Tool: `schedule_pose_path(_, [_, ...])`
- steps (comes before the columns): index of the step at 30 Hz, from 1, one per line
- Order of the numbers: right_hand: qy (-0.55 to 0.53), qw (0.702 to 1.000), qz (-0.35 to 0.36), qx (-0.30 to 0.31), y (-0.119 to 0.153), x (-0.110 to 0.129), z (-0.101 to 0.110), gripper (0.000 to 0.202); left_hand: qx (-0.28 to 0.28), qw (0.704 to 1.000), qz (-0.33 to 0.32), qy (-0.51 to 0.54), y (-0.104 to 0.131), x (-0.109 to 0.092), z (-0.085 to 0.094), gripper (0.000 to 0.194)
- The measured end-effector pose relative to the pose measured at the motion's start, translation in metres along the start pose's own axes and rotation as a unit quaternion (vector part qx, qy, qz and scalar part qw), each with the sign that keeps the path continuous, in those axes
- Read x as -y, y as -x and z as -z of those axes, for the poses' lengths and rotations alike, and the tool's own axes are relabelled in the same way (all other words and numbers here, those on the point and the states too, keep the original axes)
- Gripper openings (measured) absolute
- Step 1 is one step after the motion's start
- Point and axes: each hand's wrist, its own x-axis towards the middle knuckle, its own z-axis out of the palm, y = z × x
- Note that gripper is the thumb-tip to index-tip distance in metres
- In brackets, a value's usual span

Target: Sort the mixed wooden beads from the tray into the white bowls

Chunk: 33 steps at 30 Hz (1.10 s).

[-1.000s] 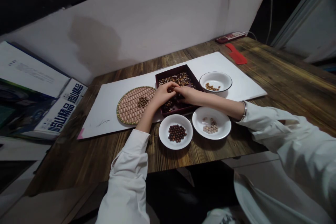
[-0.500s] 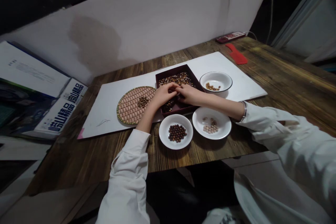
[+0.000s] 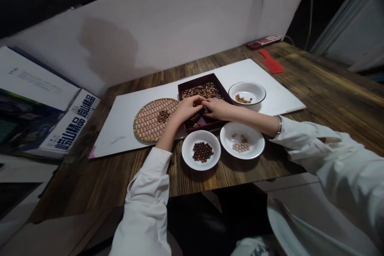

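Note:
Both hands meet over a dark maroon box (image 3: 223, 88) of mixed beads (image 3: 201, 90). My left hand (image 3: 189, 109) has its fingers curled over the box's left part, fingertips against those of my right hand (image 3: 216, 109). The right hand's fingers are also bent together and point down. What either hand pinches is hidden. Beside the left wrist lies a round woven tray (image 3: 147, 122) with a small heap of greenish-brown beads (image 3: 163, 116). Nearest me, one white bowl (image 3: 189, 160) holds dark brown beads (image 3: 203, 152); another white bowl (image 3: 257, 144), under the right forearm, holds pale beads (image 3: 241, 145).
A third white bowl (image 3: 256, 90) with yellowish beads stands right of the box. Box, tray and this bowl rest on a white board (image 3: 120, 116) upon the wooden table (image 3: 90, 180). Behind are a red scraper-like piece (image 3: 271, 63) and a phone (image 3: 264, 42); printed boxes (image 3: 64, 128) stand left.
The fingers have shifted slightly at the box, with the fingertips still together. More of the beads at the back of the box now shows. Bowls and tray stay in place.

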Motion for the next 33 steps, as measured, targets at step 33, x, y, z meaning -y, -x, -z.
schedule_pose_path(33, [-0.07,0.995,0.067,-0.036,-0.01,-0.009,-0.005,0.045,0.0,1.0,-0.004,-0.008,0.0,0.003,-0.001,0.025])
